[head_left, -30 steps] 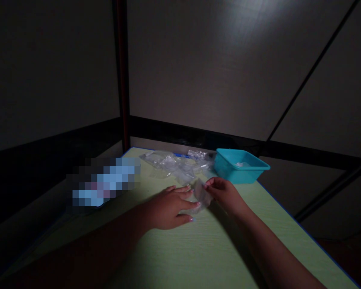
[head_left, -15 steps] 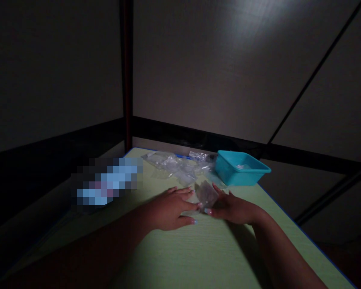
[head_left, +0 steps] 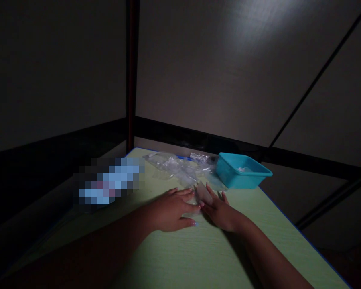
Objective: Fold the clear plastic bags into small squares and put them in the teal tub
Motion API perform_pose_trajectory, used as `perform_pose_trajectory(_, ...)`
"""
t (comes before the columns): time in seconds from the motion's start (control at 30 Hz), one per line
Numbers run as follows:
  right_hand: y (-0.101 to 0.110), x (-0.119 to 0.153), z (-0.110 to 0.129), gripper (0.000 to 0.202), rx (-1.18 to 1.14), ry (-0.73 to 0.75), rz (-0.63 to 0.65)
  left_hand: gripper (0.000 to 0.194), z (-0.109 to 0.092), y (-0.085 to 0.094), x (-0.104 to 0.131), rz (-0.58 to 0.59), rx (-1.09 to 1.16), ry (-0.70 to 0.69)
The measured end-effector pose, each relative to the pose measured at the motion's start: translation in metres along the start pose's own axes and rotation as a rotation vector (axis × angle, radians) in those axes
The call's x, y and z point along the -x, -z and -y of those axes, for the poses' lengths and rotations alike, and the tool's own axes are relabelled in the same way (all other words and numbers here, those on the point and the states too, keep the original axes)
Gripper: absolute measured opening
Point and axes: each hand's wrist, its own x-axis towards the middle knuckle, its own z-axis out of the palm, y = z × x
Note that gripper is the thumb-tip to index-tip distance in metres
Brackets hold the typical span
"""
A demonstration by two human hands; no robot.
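My left hand [head_left: 173, 209] lies flat on the table with its fingers stretched toward the right. Its fingertips rest on the edge of a small translucent plastic bag [head_left: 203, 193]. My right hand [head_left: 222, 210] has part of that bag between thumb and fingers, and the bag stands up as a fold there. Both hands nearly meet at the bag, and my right fingers partly hide it. Just beyond the fingertips lies a heap of crumpled clear plastic bags [head_left: 176, 166].
A turquoise plastic basket [head_left: 243, 180] with something whitish inside stands at the table's right edge. A blurred-out light blue item [head_left: 111, 184] lies at the left. The pale green table [head_left: 174, 257] has a blue edge, with dark walls behind it.
My right hand has shifted left and turned, closing in on my left fingertips. The bag under it is now folded up narrower. My left hand has stayed in place.
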Motion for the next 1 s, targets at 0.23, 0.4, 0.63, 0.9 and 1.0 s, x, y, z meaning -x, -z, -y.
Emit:
perform_pose_trajectory(0.23, -0.0008, -0.0007, 0.0014, 0.053, -0.013, 0.036, -0.016, 0.045, -0.0006, -0.0001, 0.0007, 0.012, 0.002, 0.026)
perform_pose_trajectory(0.4, -0.0037, -0.0018, -0.0009, 0.053, -0.047, 0.029, -0.019, 0.04, -0.0022, 0.0016, -0.0004, -0.073, -0.033, -0.005)
perform_pose_trajectory(0.63, -0.0028, -0.0017, 0.0032, 0.054, -0.061, -0.023, -0.011, 0.022, -0.006, 0.0093, -0.0084, -0.304, 0.011, 0.067)
perform_pose_trajectory(0.9, -0.0037, -0.0005, 0.006, 0.059, 0.005, -0.019, -0.029, 0.024, -0.001, 0.002, -0.0056, -0.331, -0.01, 0.321)
perform_pose_trajectory(1.0, -0.0043, 0.0, 0.0068, 0.061, 0.034, 0.024, -0.056, 0.013, 0.0002, -0.0002, -0.0056, -0.351, -0.005, 0.333)
